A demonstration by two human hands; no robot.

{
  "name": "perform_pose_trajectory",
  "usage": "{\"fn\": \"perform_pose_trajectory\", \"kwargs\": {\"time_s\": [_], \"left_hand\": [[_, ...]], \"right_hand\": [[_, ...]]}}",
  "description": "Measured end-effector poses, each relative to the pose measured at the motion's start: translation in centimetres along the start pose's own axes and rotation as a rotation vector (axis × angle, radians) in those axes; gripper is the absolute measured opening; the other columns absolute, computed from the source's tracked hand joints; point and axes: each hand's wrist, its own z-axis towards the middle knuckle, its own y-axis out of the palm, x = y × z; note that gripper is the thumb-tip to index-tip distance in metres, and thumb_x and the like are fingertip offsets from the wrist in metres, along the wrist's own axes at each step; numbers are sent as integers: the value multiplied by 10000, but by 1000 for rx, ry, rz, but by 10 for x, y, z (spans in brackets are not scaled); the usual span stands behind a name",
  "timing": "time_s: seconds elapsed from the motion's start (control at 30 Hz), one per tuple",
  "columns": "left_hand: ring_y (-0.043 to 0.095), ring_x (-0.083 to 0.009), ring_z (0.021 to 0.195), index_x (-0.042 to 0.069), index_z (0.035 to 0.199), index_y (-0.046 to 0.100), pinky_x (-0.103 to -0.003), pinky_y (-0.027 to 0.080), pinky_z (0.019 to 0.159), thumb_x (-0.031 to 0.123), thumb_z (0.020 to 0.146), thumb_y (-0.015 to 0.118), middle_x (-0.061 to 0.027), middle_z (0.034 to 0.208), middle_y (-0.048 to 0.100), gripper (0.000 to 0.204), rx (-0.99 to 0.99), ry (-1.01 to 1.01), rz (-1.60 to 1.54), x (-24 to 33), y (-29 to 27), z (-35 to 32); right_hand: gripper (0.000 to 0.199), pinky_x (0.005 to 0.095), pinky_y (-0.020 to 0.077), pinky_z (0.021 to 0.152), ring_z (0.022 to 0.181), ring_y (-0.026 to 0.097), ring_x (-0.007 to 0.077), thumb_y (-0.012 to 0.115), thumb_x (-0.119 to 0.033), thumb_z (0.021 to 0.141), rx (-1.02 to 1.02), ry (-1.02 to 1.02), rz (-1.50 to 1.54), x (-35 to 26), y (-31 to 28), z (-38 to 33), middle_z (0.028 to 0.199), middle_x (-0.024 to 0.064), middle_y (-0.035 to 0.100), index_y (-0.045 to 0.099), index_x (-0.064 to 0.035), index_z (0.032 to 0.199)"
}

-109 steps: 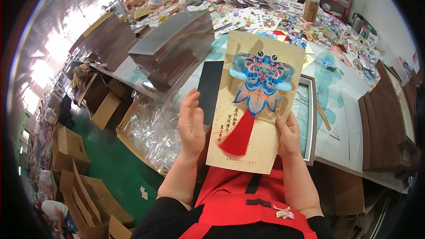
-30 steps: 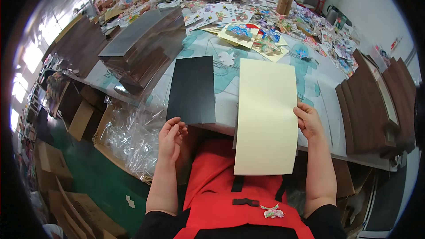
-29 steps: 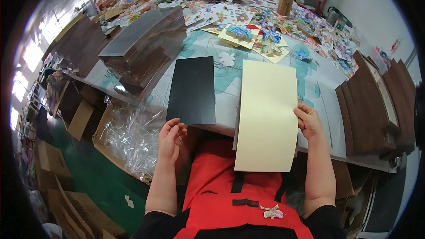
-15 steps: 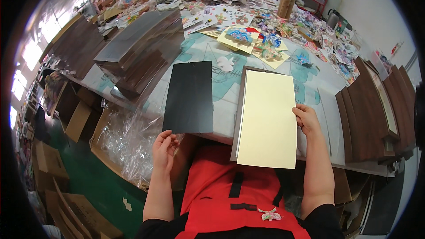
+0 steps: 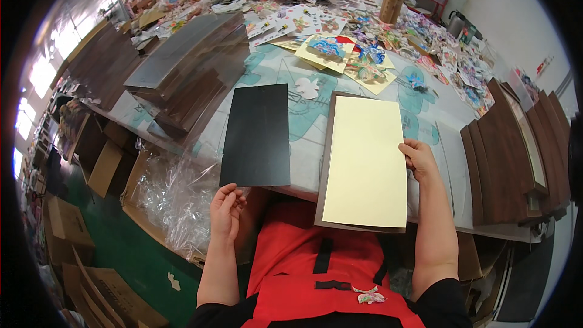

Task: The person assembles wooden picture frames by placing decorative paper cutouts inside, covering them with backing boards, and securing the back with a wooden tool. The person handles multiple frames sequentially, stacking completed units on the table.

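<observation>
A pale yellow card [image 5: 364, 161] lies over a brown-edged panel [image 5: 323, 188] at the near edge of the table. My right hand [image 5: 418, 157] grips the card's right edge, its thumb on top and the other fingers curled at the side. To the left, a smooth black board [image 5: 256, 136] rests on the table with its near end by the edge. At its near left corner is my left hand [image 5: 226, 211], fingers curled and fingertips against the board's edge. What lies beneath the card is mostly hidden.
Brown boxes wrapped in clear film [image 5: 182, 67] stand at the left, and brown panels [image 5: 504, 164] lean in a row at the right. Beyond lie yellow cards with blue decorations [image 5: 328, 48] and heaped paper cut-outs. A carton of clear plastic [image 5: 176, 206] sits below the left edge.
The yellow card's near edge has shifted slightly away from me, baring more of the brown panel's near edge. The black board's near end and my left hand have come slightly closer.
</observation>
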Motion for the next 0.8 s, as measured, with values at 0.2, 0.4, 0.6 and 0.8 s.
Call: {"fn": "perform_pose_trajectory", "kwargs": {"time_s": [0.2,0.4,0.6,0.8], "left_hand": [[612,-161,806,48,1106,577,-306,520,742,45,918,530,-67,934,638,193,-10,-5,3,-3,-1,0],[621,-187,797,23,1070,571,-313,527,734,96,940,521,-96,902,631,157,-14,-56,17,-8,3,0],[626,-235,849,44,1021,512,-355,537,759,212,960,527,-124,942,614,180,39,-184,17,-11,20,2],[620,-282,888,34,1032,504,-381,538,789,219,962,526,-142,966,608,199,91,-180,-87,-13,30,17]], "right_hand": [[241,224,264,389,421,390,46,633,-61,818,29,-47,-82,1,3,3,658,15,584,641,84,1011],[277,241,305,382,422,419,68,653,-66,788,110,-142,-245,-6,13,-8,640,25,575,633,92,1014],[344,326,470,596,624,581,189,681,-116,751,246,-513,-772,5,13,-15,833,91,625,630,19,1063],[377,375,445,923,1114,542,307,672,-216,798,125,-835,-872,-5,43,-6,1205,135,571,611,-91,1148]]}}
